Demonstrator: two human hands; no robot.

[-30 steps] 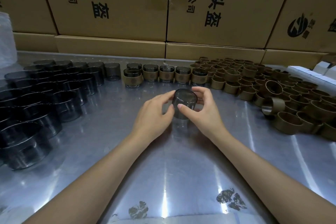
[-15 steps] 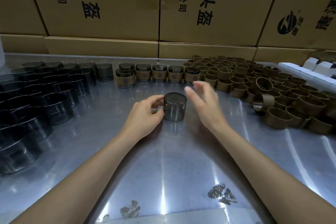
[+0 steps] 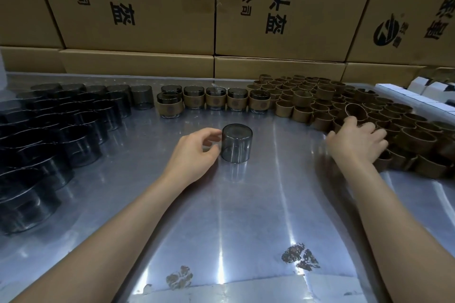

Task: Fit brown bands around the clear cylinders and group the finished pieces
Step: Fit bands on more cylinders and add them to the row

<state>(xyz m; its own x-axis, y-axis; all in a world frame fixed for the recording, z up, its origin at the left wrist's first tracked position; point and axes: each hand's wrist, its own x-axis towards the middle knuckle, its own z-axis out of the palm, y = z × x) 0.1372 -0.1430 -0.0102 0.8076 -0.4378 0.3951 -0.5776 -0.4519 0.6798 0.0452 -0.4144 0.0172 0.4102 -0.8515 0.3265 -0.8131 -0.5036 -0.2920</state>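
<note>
A clear smoky cylinder [image 3: 236, 143] stands closed end up on the steel table [image 3: 246, 216] at the centre. My left hand [image 3: 194, 152] rests beside it, thumb and fingers touching its left side. My right hand [image 3: 357, 141] lies over the near edge of the pile of brown bands [image 3: 344, 108] at the right, fingers spread among them; whether it grips one is hidden. Several banded cylinders [image 3: 214, 101] stand in a row at the back centre. Bare cylinders [image 3: 61, 125] crowd the left side.
Cardboard boxes [image 3: 152, 7] form a wall along the table's far edge. White boxes [image 3: 418, 93] sit at the far right. Two worn patches [image 3: 299, 257] mark the steel near me.
My right hand has left the cylinder and swung right onto the brown bands. The cylinder now stands on the table with only my left hand at it.
</note>
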